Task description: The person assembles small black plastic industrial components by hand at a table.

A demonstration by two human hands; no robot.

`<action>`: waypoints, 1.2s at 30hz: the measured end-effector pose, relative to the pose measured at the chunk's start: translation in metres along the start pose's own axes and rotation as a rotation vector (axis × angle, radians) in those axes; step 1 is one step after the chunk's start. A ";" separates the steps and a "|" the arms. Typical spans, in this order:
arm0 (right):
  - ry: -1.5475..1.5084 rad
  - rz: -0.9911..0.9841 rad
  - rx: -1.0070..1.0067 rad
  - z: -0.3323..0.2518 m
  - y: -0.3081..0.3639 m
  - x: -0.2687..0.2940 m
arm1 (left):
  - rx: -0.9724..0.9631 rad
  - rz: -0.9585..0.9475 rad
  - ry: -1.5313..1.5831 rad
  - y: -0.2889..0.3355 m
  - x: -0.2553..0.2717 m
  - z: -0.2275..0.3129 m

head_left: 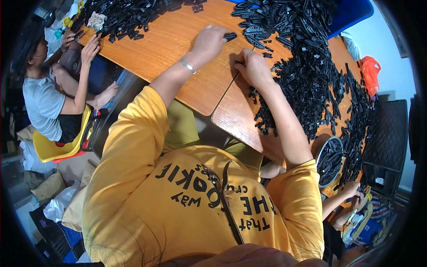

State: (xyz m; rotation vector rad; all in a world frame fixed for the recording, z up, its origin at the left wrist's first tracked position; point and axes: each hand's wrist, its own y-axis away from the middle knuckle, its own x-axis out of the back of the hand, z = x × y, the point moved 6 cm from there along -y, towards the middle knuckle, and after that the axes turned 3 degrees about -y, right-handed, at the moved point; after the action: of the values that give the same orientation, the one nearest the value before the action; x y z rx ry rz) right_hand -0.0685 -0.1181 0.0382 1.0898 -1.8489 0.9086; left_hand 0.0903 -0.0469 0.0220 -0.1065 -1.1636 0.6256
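My left hand (210,41), with a silver bracelet at the wrist, is closed over the wooden table. Between its fingers is an elongated black plastic piece (230,37) with a rounded end. Close by on the right, my right hand (256,67) pinches a small dark plastic piece (239,62); its exact shape is too small to tell. The two hands are apart. Just beyond them spreads a heap of long black plastic pieces (307,22). Beside my right forearm lies a dense pile of smaller black parts (298,80).
The wooden table (187,89) has a seam between two tops. A metal bowl (319,171) of black parts stands at the right, a blue bin (353,18) at the far right. A red plastic bag (370,73) sits beyond. One co-worker (46,100) sits left; another's hands (349,191) work lower right.
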 end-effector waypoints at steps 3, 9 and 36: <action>-0.434 0.077 -0.199 0.008 0.018 0.006 | 0.314 -0.055 0.666 0.018 -0.007 -0.012; -0.649 0.474 -0.139 -0.024 0.052 0.041 | 0.465 -0.219 1.502 0.061 0.015 0.036; -0.720 0.700 0.037 -0.061 0.073 0.056 | 0.262 -0.113 1.568 0.080 0.043 0.085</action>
State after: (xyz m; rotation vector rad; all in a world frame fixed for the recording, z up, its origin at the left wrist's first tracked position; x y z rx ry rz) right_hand -0.1368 -0.0571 0.1012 0.8437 -2.9304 0.9988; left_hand -0.0062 0.0207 0.0611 -0.2412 0.4245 0.3896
